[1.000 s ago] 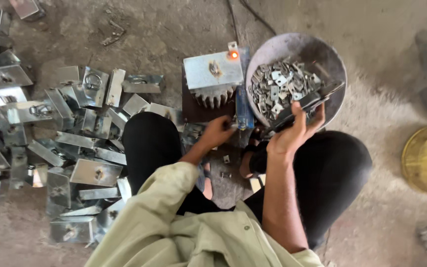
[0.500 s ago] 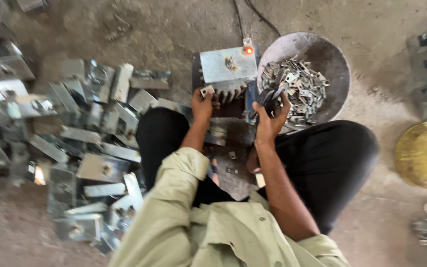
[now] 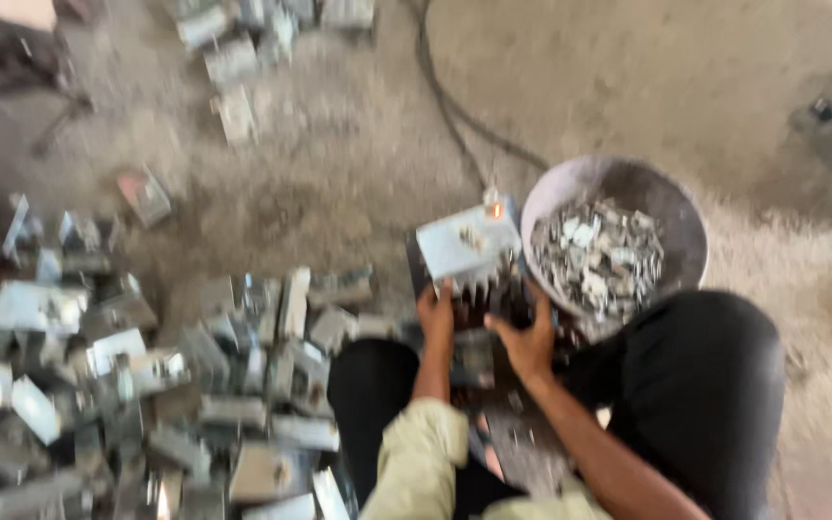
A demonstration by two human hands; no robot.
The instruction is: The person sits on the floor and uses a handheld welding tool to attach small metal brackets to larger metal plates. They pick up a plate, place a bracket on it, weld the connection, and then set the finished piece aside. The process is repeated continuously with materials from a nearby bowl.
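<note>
Head view, blurred: dusty concrete floor [image 3: 339, 164], cable [image 3: 455, 116] across it. Left hand [image 3: 435, 313] & right hand [image 3: 524, 345] both on small metal machine [image 3: 464, 252] betw. knees; grip can't be told. Bowl [image 3: 628, 183] of metal bits just beside, bracket pile [image 3: 146, 385] at left.

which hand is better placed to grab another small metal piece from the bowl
Right. The right hand sits just below the rim of the round bowl of small metal pieces. The left hand is farther off, under the small metal machine.
</note>
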